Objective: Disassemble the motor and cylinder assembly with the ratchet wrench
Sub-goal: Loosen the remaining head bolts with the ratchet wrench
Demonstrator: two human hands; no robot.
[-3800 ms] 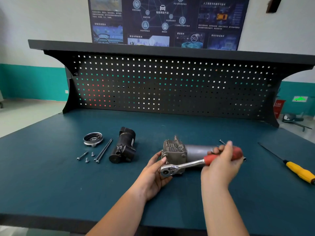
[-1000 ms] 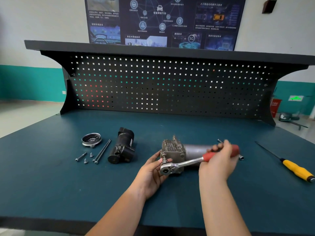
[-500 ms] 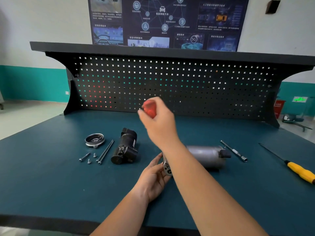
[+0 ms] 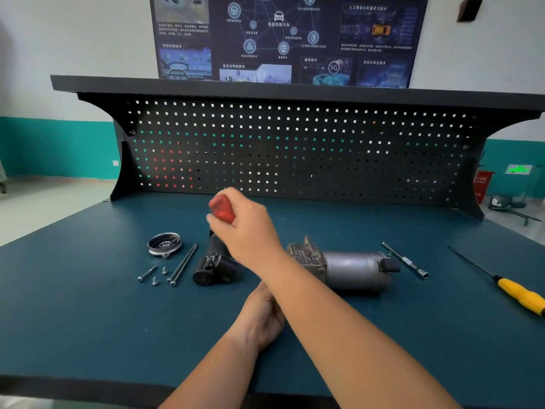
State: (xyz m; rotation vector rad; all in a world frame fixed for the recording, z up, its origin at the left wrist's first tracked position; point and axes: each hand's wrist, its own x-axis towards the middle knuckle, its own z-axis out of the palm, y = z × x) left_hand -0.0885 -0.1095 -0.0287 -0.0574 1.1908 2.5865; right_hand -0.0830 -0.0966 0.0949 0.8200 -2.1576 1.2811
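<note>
The motor and cylinder assembly [image 4: 354,268] lies on its side mid-bench: a grey cylinder with a finned metal head at its left end. My right hand [image 4: 247,234] grips the red handle [image 4: 222,209] of the ratchet wrench, held up and to the left of the assembly, above a black motor part [image 4: 212,270]. My right forearm hides the wrench's shaft and head. My left hand [image 4: 262,317] sits at the near side of the assembly's head, under my right forearm. Its fingers are hidden.
On the left of the blue bench [image 4: 88,320] lie a round metal cap [image 4: 164,243], two long bolts [image 4: 182,264] and small screws [image 4: 146,273]. An extension bar [image 4: 405,261] and a yellow-handled screwdriver [image 4: 519,293] lie to the right. A pegboard [image 4: 295,149] closes the back.
My right hand has swung the red wrench handle from the right of the assembly up and over to the left. My left hand has stayed at the assembly's head.
</note>
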